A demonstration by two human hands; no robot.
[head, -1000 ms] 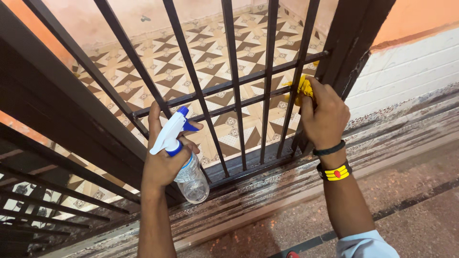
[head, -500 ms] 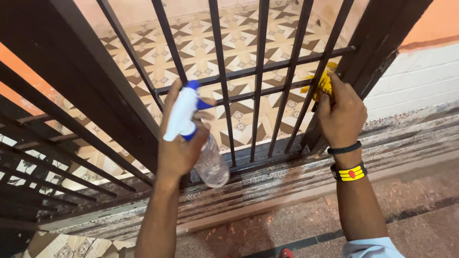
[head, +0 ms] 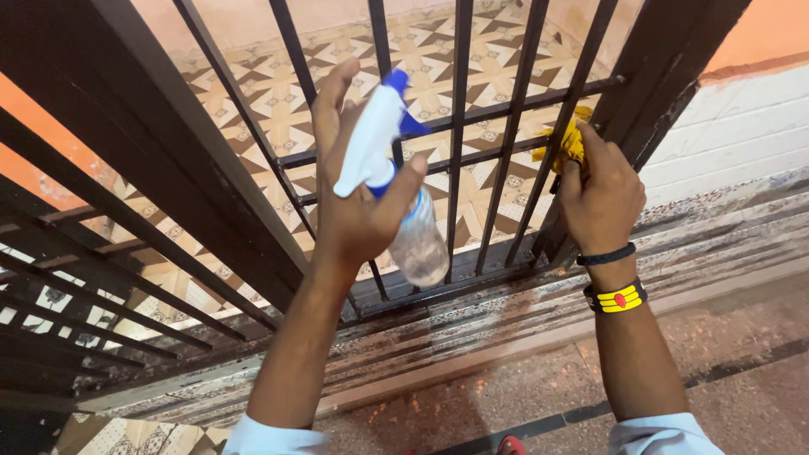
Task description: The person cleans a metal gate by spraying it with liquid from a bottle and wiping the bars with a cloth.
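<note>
While my left hand [head: 358, 211] grips a clear spray bottle [head: 404, 206] by its white and blue trigger head, fingers wrapped round the neck and nozzle raised toward the dark metal gate [head: 459, 126], my right hand [head: 600, 198] presses a yellow cloth [head: 569, 143] against a bar near the gate frame, fingers clamped on it

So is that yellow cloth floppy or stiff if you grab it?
Probably floppy: the yellow cloth is scrunched into soft folds under the right hand against a gate bar. It likely weighs very little, since the fingertips alone pin it there. It would hardly slip, as it bunches up.
</note>
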